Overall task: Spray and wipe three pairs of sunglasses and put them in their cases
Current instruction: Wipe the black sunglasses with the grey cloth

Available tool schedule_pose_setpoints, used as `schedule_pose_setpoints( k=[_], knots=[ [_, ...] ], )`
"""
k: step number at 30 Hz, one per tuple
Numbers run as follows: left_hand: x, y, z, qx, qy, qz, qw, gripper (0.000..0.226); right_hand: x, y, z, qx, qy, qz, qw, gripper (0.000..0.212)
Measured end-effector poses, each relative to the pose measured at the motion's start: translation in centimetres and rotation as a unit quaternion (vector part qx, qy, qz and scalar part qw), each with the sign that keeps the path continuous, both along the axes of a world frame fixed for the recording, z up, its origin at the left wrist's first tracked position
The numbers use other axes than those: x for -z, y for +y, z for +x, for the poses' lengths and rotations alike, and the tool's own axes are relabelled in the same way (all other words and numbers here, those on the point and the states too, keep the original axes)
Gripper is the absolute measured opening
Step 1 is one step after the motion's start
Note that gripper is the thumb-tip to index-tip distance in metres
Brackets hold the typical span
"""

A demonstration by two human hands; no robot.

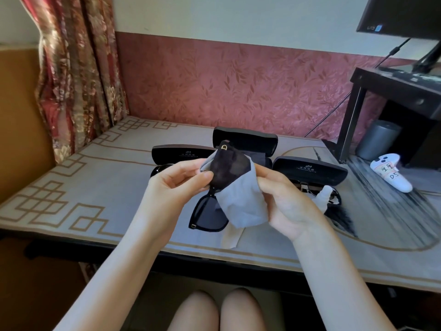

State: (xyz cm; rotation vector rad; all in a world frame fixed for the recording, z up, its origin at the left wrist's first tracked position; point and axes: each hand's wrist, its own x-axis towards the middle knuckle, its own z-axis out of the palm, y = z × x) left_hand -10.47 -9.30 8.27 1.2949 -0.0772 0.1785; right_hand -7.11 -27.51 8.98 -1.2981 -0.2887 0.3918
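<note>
Sunglasses (210, 212) held tilted above table (95, 187) near its front edge, left hand (174, 185) pinching upper lens, right hand (286, 201) gripping cloth (241, 204) that part-covers it; bottle (322, 199) half hidden behind right hand.

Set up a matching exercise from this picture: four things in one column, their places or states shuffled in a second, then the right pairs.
Things
1. sunglasses
2. grey cloth
3. white controller
4. grey cylinder

Places or states
A. lies on the table at the far right
B. stands under the dark desk
C. pinched by the left hand, one lens hanging down
D. wrapped round the upper lens, held by the right hand

Pairs: 1-C, 2-D, 3-A, 4-B.
</note>
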Motion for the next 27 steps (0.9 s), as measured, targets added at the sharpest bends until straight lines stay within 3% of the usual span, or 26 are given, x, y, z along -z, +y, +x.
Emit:
schedule_pose_setpoints(
  k=[4,7,10,12,14,20,24,27],
  knots=[
    [0.3,-0.2,-0.2,-0.022,-0.003,-0.012,1.0,0.018,0.0,0.3,0.1,-0.014,0.027,0.023,0.999,0.035],
    [0.6,-0.3,-0.2,-0.034,-0.011,-0.022,0.999,0.015,0.1,0.7,0.0,0.0,0.028,0.035,0.999,0.025],
    [1.0,-0.5,-0.4,-0.034,-0.022,0.005,0.999,0.011,0.2,1.3,-0.3,0.097,-0.013,-0.032,0.995,0.018],
    [1.1,-0.8,-0.5,-0.028,-0.023,0.022,0.999,0.011,0.2,1.6,-0.4,0.165,-0.051,-0.083,0.982,0.027],
    [1.0,-0.9,-0.7,-0.035,-0.022,0.041,0.998,0.012,0.0,1.8,-0.6,0.181,-0.077,-0.108,0.975,0.024],
    [1.4,-1.8,-1.2,-0.106,-0.046,0.194,0.974,0.068,-0.3,2.2,-0.9,0.188,-0.11,-0.136,0.966,0.023],
    [1.6,-2.2,-1.1,-0.188,-0.107,0.222,0.951,0.044,-0.2,2.2,-0.9,0.159,-0.118,-0.133,0.971,0.02],
    [1.6,-2.0,-1.0,-0.187,-0.113,0.181,0.959,0.023,0.0,1.7,-0.9,0.121,-0.125,-0.129,0.976,0.015]
  ],
)
